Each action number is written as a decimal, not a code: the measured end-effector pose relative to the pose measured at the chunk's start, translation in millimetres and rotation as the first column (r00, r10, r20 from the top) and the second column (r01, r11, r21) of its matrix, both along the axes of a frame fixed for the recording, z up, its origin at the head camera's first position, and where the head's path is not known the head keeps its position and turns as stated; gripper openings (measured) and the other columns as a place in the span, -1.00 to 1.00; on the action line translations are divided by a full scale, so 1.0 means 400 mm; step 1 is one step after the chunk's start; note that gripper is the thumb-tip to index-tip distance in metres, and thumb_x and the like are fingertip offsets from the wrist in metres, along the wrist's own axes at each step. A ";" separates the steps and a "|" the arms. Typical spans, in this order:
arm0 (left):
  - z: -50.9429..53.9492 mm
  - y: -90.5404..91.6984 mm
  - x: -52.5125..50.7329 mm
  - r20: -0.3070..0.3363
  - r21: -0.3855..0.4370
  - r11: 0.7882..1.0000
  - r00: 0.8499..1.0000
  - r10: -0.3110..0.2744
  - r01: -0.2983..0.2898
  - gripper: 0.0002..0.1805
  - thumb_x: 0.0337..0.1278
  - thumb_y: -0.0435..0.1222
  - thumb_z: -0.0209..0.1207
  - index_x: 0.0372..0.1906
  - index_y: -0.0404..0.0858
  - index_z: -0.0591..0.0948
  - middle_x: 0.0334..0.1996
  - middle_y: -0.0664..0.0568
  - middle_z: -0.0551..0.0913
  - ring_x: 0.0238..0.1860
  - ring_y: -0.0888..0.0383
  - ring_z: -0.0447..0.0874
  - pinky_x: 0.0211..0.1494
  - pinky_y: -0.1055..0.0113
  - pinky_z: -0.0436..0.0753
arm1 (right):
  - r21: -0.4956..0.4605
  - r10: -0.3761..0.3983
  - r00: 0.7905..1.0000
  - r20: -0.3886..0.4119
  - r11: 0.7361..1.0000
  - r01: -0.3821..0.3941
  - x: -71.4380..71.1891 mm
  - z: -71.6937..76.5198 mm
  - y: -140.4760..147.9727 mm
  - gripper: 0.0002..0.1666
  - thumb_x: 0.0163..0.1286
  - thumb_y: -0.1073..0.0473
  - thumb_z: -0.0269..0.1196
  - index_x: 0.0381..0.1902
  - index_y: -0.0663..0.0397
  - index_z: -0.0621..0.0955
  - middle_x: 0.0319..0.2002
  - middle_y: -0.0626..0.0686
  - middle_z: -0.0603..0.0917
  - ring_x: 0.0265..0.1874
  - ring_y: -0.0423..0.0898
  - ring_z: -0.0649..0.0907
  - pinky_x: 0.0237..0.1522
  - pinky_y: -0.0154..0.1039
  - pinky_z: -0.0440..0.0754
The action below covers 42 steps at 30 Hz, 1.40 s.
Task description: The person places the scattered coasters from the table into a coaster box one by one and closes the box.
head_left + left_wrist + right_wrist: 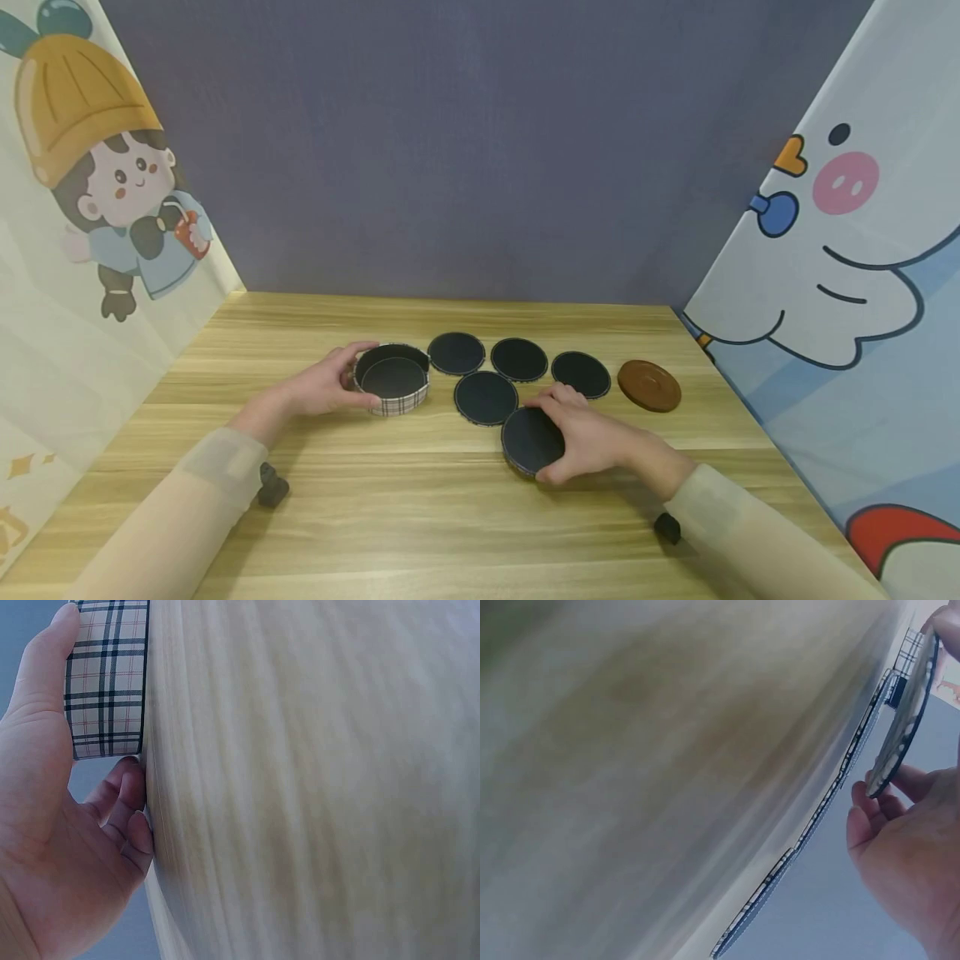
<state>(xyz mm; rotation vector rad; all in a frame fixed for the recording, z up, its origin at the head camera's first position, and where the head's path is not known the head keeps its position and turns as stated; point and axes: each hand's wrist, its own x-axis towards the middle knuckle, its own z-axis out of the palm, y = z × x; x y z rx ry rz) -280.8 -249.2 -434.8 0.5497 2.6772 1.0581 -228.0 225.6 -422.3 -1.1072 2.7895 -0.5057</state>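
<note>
A round holder (pixel 401 405) with a black inside and a plaid outer wall stands upright on the table. My left hand (pixel 322 386) grips it from the left, thumb on the near side and a finger at the far rim. In the left wrist view the plaid wall of the holder (pixel 109 682) lies against the thumb. Between thumb and fingers, my right hand (pixel 592 436) holds a black round coaster (pixel 527 439) by its edge. The right wrist view shows this coaster (pixel 906 712) tilted and raised off the table, its patterned underside visible.
More black coasters lie flat beyond the right hand: one left (pixel 456 353), one middle (pixel 519 359), one right (pixel 582 374), and a nearer one (pixel 486 397). A brown disc (pixel 648 385) lies at the far right. A grey panel (pixel 480 167) stands behind the wooden table (pixel 420 517).
</note>
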 end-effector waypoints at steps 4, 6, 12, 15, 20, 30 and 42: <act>0.000 0.000 0.000 0.000 0.002 1.000 1.000 0.000 0.000 0.20 0.18 0.04 0.61 0.76 -0.07 0.13 0.27 -0.35 0.42 0.11 -0.12 0.58 0.23 -0.11 0.63 | -0.031 -0.009 1.000 0.017 0.999 0.010 -0.008 0.012 -0.005 0.28 -0.06 -0.28 0.64 0.58 0.11 0.48 0.36 0.10 0.45 0.27 0.03 0.40 0.23 0.09 0.44; 0.000 0.000 0.001 0.001 0.002 1.000 1.000 0.000 0.000 0.20 0.18 0.04 0.61 0.76 -0.07 0.13 0.27 -0.35 0.41 0.11 -0.13 0.58 0.23 -0.12 0.63 | -0.045 -0.014 0.999 0.031 0.999 0.015 -0.011 0.019 -0.009 0.30 -0.05 -0.28 0.64 0.60 0.11 0.46 0.37 0.11 0.45 0.25 0.04 0.39 0.21 0.08 0.43; 0.001 0.001 0.002 0.010 0.002 1.000 1.000 0.003 -0.003 0.21 0.18 0.06 0.60 0.77 -0.06 0.12 0.29 -0.36 0.41 0.14 -0.14 0.59 0.26 -0.15 0.64 | -0.041 -0.038 0.998 0.043 0.998 0.040 -0.027 0.029 -0.026 0.30 -0.01 -0.33 0.61 0.63 0.07 0.44 0.40 0.12 0.43 0.28 0.09 0.40 0.22 0.15 0.41; 0.002 0.001 0.003 0.013 0.005 1.000 1.000 0.003 -0.003 0.21 0.19 0.05 0.60 0.77 -0.06 0.11 0.30 -0.37 0.40 0.14 -0.15 0.60 0.27 -0.16 0.64 | -0.036 -0.050 0.998 0.046 0.998 0.052 -0.037 0.030 -0.041 0.31 -0.01 -0.34 0.61 0.63 0.06 0.43 0.40 0.11 0.42 0.28 0.09 0.40 0.24 0.17 0.41; 0.001 0.001 0.003 0.013 0.011 1.000 1.000 -0.002 0.002 0.21 0.19 0.04 0.60 0.77 -0.07 0.11 0.29 -0.37 0.40 0.14 -0.15 0.60 0.27 -0.15 0.64 | -0.034 -0.063 0.996 0.059 0.997 0.065 -0.051 0.038 -0.072 0.30 0.00 -0.31 0.59 0.66 0.01 0.41 0.42 0.08 0.39 0.33 0.10 0.39 0.30 0.17 0.39; 0.002 0.003 0.003 0.016 0.013 1.000 1.000 0.001 -0.001 0.21 0.19 0.05 0.59 0.77 -0.06 0.11 0.33 -0.38 0.39 0.20 -0.20 0.60 0.34 -0.26 0.61 | -0.039 -0.054 0.995 0.080 0.998 0.057 -0.087 0.056 -0.125 0.30 0.06 -0.34 0.55 0.69 -0.03 0.36 0.48 0.11 0.35 0.42 0.14 0.35 0.29 0.22 0.44; 0.008 0.004 0.011 0.025 0.029 1.000 1.000 0.000 -0.001 0.22 0.20 0.04 0.60 0.77 -0.09 0.09 0.36 -0.43 0.36 0.24 -0.27 0.64 0.40 -0.33 0.60 | -0.044 -0.062 0.993 0.097 0.997 0.066 -0.133 0.072 -0.189 0.31 0.10 -0.36 0.54 0.71 0.01 0.33 0.53 0.16 0.32 0.50 0.20 0.32 0.44 0.33 0.37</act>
